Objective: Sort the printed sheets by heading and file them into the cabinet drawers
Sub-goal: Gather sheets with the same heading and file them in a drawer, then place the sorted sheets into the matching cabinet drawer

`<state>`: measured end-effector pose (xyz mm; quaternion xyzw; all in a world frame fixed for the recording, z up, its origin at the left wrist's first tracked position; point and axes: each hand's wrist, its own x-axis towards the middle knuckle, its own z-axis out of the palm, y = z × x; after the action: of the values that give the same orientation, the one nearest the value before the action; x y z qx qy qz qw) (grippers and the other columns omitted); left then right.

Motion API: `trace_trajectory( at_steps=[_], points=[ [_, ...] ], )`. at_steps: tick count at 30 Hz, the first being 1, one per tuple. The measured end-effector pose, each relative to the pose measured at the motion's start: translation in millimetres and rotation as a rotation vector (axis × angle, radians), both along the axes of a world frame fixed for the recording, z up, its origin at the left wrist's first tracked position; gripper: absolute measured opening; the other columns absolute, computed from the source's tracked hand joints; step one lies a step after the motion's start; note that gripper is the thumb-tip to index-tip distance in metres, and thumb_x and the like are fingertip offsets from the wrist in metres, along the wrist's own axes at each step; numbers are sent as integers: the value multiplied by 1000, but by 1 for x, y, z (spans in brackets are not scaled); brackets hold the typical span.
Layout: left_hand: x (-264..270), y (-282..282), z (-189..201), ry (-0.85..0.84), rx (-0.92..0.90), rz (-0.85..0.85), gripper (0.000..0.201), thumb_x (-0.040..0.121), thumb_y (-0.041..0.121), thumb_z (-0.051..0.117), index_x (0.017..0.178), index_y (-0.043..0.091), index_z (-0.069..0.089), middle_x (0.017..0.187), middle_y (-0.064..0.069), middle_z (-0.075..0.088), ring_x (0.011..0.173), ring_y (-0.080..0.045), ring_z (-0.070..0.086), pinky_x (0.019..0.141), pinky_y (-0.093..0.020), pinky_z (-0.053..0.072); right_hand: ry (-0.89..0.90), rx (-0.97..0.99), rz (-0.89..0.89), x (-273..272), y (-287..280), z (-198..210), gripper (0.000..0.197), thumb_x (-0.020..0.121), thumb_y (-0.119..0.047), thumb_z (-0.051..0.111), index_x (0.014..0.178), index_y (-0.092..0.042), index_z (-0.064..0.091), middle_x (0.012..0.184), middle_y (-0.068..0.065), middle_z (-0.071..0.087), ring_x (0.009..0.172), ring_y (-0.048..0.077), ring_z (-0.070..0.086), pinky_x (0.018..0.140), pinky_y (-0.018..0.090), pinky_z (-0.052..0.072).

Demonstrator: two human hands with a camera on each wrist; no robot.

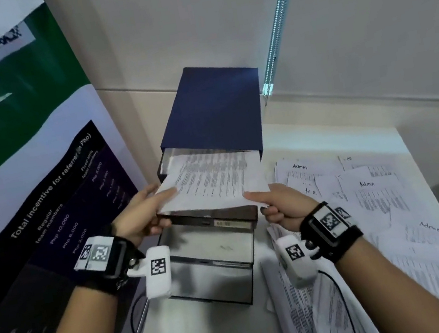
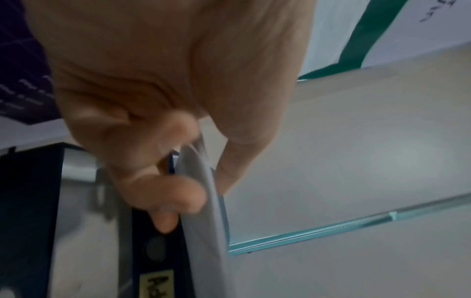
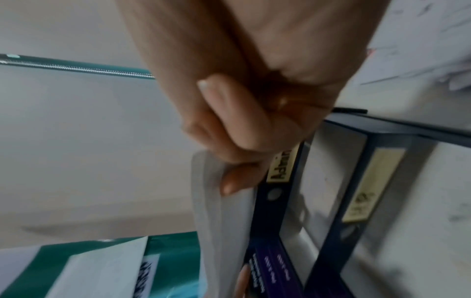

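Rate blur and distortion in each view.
Head view: wide-angle bend at the edges, the printed sheets readable as text lines, mildly soft. Left wrist view: left hand smeared. Right wrist view: right hand soft, drawer label legible.

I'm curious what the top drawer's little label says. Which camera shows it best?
The right wrist view: the yellow label reads roughly "Admin". The left wrist view shows only its start; the head view hides it under the held sheets.

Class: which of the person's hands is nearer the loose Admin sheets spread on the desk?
Right. The right hand is beside the loose Admin sheets; the left hand is beyond the drawer cabinet.
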<state>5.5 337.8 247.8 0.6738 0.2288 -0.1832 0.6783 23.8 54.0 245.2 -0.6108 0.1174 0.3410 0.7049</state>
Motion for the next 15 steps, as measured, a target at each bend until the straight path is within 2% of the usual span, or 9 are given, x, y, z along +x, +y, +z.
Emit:
trace_trajectory(
  at_steps=[2, 4, 5, 7, 8, 10, 12, 13, 15],
  points=[
    [0, -2, -3, -31, -18, -40, 34, 93, 14, 62, 126, 10, 52, 70, -6, 63, 39, -7, 39, 31, -11, 22, 4, -28, -84, 14, 5, -3, 18, 91, -17, 65, 102, -4, 56, 66, -2, 46, 38, 3, 32, 32, 13, 23],
    [5, -8, -4, -107, -12, 42, 25, 92, 3, 60, 116, 4, 52, 61, -4, 58, 36, -6, 39, 31, -11, 22, 33, -36, -124, 21, 12, -7, 22, 91, -21, 66, 103, -5, 57, 66, 0, 45, 38, 3, 38, 33, 14, 32],
    [9, -13, -3, -135, 7, 91, 25, 92, 0, 60, 115, 4, 51, 58, -4, 59, 36, -7, 42, 31, -13, 25, 64, -3, -127, 23, 15, -9, 21, 92, -21, 66, 101, -5, 57, 67, 1, 50, 38, 4, 43, 35, 14, 38],
    [20, -24, -1, -159, 8, 193, 30, 91, -3, 59, 115, 8, 45, 59, -7, 67, 41, -12, 58, 34, -17, 41, 161, 158, -149, 23, 17, -8, 13, 93, -16, 62, 94, -4, 59, 70, 6, 63, 43, 7, 55, 43, 16, 50],
    [25, -29, 0, -166, -32, 239, 34, 90, -7, 58, 114, 10, 41, 65, -11, 71, 48, -17, 66, 40, -20, 49, 208, 269, -188, 22, 16, -6, 10, 92, -10, 61, 94, 0, 59, 74, 10, 67, 50, 10, 63, 50, 19, 56],
    [36, -39, 1, -197, -134, 309, 42, 87, -13, 58, 109, 13, 33, 82, -21, 73, 67, -26, 73, 55, -24, 58, 265, 492, -300, 19, 8, -4, 12, 89, 1, 59, 99, 8, 61, 92, 19, 71, 78, 19, 73, 75, 26, 60],
    [48, -47, -2, -226, -190, 336, 43, 87, -12, 58, 107, 17, 34, 102, -29, 68, 91, -34, 72, 79, -32, 60, 310, 666, -403, 12, -8, -1, 16, 89, 5, 56, 97, 14, 65, 113, 25, 66, 108, 28, 66, 96, 34, 52],
    [53, -50, -3, -245, -170, 306, 37, 88, -8, 60, 103, 18, 38, 111, -30, 65, 102, -36, 68, 92, -38, 56, 316, 714, -419, 7, -18, 1, 17, 90, 4, 55, 94, 16, 66, 119, 26, 63, 114, 30, 62, 101, 37, 48],
    [60, -52, -9, -328, 96, 82, 25, 90, 5, 65, 94, 24, 50, 121, -20, 63, 117, -32, 61, 105, -42, 46, 291, 711, -387, -7, -41, 0, 20, 92, -1, 54, 103, 13, 63, 122, 26, 62, 113, 30, 63, 101, 40, 48]
  ],
)
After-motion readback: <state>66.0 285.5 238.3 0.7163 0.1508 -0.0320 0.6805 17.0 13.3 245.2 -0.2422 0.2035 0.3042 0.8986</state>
